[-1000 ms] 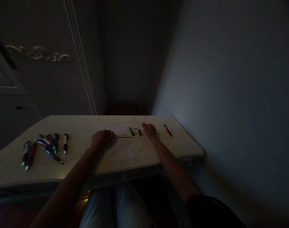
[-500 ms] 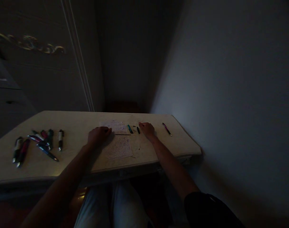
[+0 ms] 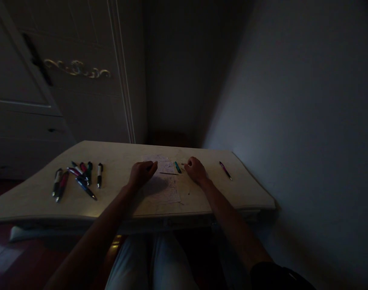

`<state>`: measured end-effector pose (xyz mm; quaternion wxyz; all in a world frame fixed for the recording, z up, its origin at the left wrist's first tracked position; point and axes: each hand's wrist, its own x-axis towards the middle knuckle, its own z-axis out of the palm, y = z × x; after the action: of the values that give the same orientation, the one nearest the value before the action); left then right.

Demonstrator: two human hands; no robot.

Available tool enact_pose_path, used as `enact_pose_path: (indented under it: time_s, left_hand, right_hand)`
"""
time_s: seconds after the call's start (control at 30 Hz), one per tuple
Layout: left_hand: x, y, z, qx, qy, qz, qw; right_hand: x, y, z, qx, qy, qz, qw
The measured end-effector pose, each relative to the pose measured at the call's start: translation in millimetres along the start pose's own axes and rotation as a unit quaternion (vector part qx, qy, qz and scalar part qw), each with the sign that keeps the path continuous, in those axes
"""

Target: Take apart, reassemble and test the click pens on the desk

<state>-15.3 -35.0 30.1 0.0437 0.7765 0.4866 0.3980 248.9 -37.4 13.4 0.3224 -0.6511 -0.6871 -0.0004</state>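
Note:
My left hand (image 3: 143,173) is closed with its thumb up, over the left side of scribbled paper sheets (image 3: 168,193). Whatever its fingers may hold is hidden. My right hand (image 3: 196,170) is also closed, thumb and forefinger curled together, just right of the paper. I cannot make out what it grips. Between the hands lie a teal pen barrel part (image 3: 178,167) and a thin dark pen refill (image 3: 168,173). Tiny pen pieces (image 3: 183,164) sit beside the right fingers, partly covered by them.
Several pens (image 3: 85,189) lie in a loose group on the left of the pale table (image 3: 120,155). A pink and black pen (image 3: 225,170) rests on the right. A wall (image 3: 292,121) borders the right side, and a panelled cabinet (image 3: 90,104) stands behind left.
The view has swung left. My right hand has shifted slightly left to where the short dark piece lay, and that piece no longer shows. A shadow now falls on the paper near my left hand.

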Motion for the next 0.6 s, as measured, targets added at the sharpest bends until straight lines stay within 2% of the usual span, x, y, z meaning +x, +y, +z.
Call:
enact_pose_path:
  time_s: [0.1, 0.27, 0.47, 0.53, 0.6]
  left_hand:
    - [-1.8, 2.1, 1.1, -0.005, -0.011, 0.027, 1.0]
    - [-3.5, 1.9, 6.7, 0.007, -0.023, 0.022, 0.999]
    - [-9.6, -2.5, 2.3, 0.024, 0.052, 0.014, 0.998]
    - [-9.1, -0.7, 0.6, 0.043, 0.042, 0.019, 0.998]
    - [-6.0, 2.5, 1.1, 0.062, -0.003, 0.04, 0.997]
  right_hand:
    - [-0.6, -4.3, 2.0, 0.02, 0.002, -0.063, 0.998]
    - [-2.7, -8.6, 0.7, 0.022, -0.042, -0.073, 0.996]
    - [-3.2, -7.8, 1.8, 0.015, -0.054, -0.074, 0.996]
    - [-2.5, -6.1, 4.1, 0.019, -0.05, -0.079, 0.995]
    - [-1.9, -4.3, 6.1, 0.019, -0.053, -0.081, 0.995]
